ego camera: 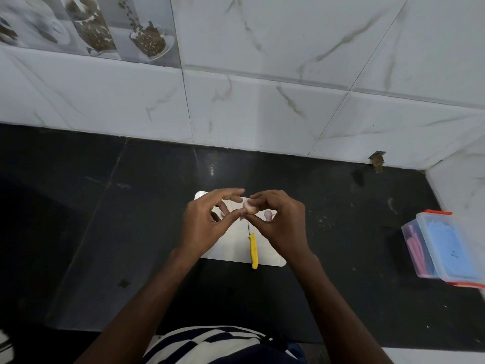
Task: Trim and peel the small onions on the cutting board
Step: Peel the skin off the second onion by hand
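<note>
Both hands, left [204,224] and right [280,222], pinch one small onion [249,207] above the cutting board [231,252], seemingly peeling, knife [253,249] at 6 o'clock.

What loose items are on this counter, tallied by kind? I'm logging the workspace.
Onions: 2, one held by both hands, one on the board
Knives: 1, yellow handle
Cutting boards: 1
Plastic containers: 1
Total: 5
</note>
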